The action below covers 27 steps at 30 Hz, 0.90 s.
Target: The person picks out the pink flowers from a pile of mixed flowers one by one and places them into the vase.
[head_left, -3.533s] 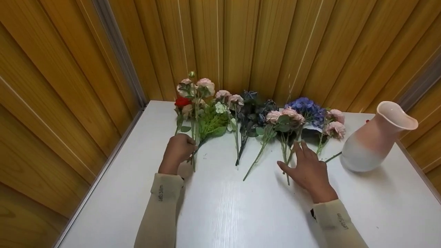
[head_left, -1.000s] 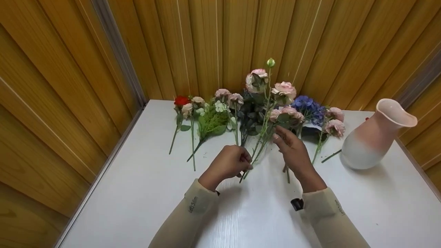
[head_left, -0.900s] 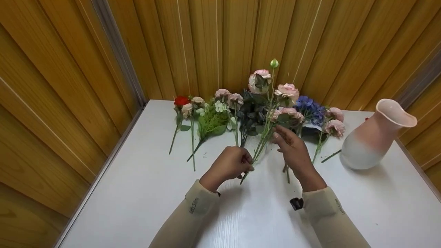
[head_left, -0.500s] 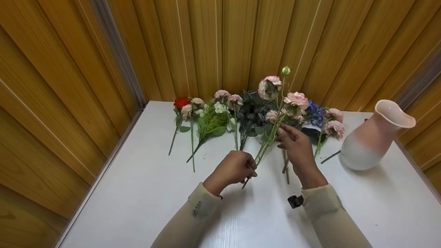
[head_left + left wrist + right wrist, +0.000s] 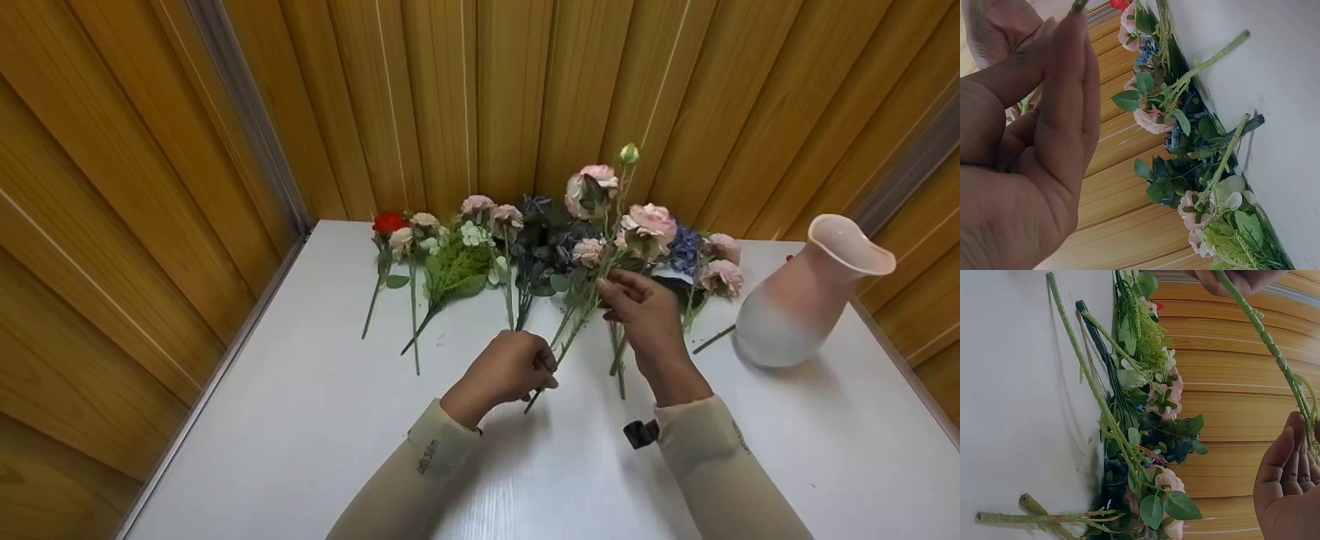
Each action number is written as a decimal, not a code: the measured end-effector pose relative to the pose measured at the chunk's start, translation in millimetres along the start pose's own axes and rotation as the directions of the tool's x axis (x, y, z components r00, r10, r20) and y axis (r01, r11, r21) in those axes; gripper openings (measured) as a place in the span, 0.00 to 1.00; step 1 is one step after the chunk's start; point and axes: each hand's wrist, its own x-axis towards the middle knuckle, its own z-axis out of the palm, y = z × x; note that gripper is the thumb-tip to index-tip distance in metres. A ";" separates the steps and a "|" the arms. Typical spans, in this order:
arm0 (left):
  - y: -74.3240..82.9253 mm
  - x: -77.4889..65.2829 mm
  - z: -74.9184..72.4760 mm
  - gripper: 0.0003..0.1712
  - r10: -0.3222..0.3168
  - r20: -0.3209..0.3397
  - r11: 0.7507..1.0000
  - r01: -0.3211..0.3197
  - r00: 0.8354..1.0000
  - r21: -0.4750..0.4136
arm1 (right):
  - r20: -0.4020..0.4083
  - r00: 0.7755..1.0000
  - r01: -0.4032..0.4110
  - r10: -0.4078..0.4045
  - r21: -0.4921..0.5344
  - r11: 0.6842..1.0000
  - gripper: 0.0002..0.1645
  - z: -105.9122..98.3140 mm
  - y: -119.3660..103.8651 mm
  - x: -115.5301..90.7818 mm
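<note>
My left hand [image 5: 514,367] pinches a tall flower spray with pink-and-white blooms [image 5: 649,223] and a green bud [image 5: 628,154], near the bottom of its stem. Higher up, the thumb and fingers of my right hand [image 5: 649,319] close on the same spray. It leans to the right above the table, its blooms in front of the other flowers. From the right wrist, the green stem [image 5: 1266,337] runs between both hands. Only a short stem end [image 5: 1078,5] shows past the left fingertips in the left wrist view.
Along the back of the white table [image 5: 315,420] lie a red rose [image 5: 390,222], green foliage [image 5: 457,270], dark flowers [image 5: 540,240], a blue hydrangea [image 5: 684,249] and pale pink flowers [image 5: 721,277]. A pink-and-white vase [image 5: 799,307] stands at right. Wood-panelled walls [image 5: 502,90] enclose the table.
My left hand has carried the spray from the left end of the row to the middle. The right hand, spread over other stems before, has moved onto the held spray.
</note>
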 end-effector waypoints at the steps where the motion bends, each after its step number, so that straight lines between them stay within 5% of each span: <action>1: -0.4 0.1 0.1 0.05 0.000 0.001 1.000 0.000 1.000 -0.001 | -0.001 1.000 -0.001 0.001 -0.006 1.000 0.35 -0.2 -0.6 -0.5; 16: 0.2 -0.7 -2.7 0.06 -0.010 -0.006 1.000 0.010 1.000 -0.003 | 0.019 1.000 -0.008 0.008 0.017 1.000 0.22 -5.7 -10.1 -1.3; 23: 0.3 -1.9 -4.3 0.11 -0.030 -0.016 0.999 0.030 0.999 -0.027 | -0.042 0.999 0.002 0.000 0.065 0.998 0.23 -21.7 -25.9 1.8; 27: 0.0 -1.5 -4.1 0.10 -0.031 -0.021 0.999 0.030 0.999 -0.037 | -0.088 0.995 0.048 -0.047 0.011 0.999 0.20 -37.7 -39.7 5.0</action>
